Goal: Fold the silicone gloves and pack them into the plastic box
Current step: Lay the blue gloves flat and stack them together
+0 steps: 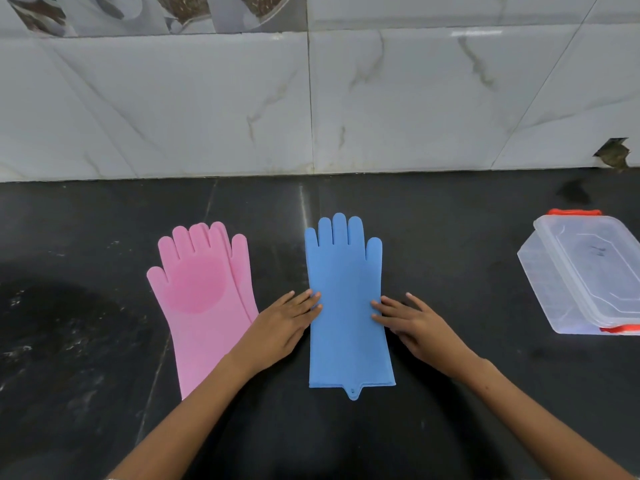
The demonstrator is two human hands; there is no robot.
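Observation:
A blue silicone glove (346,289) lies flat on the black counter, fingers pointing to the wall. It looks like a stacked pair. My left hand (280,327) rests with straight fingers touching its left edge. My right hand (415,327) lies with straight fingertips on its right edge. Pink silicone gloves (204,299), stacked one on the other, lie flat to the left, their right edge partly under my left wrist. The clear plastic box (588,271) with red clips stands at the far right, its lid on.
The black stone counter (450,237) runs back to a marble-tiled wall (311,105). A chipped hole in the tile (613,154) shows at the back right. A dark shadowed patch lies at the left.

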